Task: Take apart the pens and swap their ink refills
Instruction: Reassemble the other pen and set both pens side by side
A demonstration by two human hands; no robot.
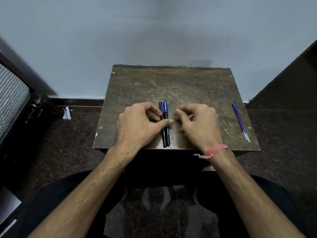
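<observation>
Pens (165,124): two; refills (241,122): two

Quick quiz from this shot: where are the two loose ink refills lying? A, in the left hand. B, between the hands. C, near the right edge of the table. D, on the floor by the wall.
C: the two refills lie side by side near the right edge of the table, apart from the right hand; the two pens are what lies between the hands.

Plain home room, worn wooden stool (171,86), dark stone floor (73,134), bare wall (154,31)
</observation>
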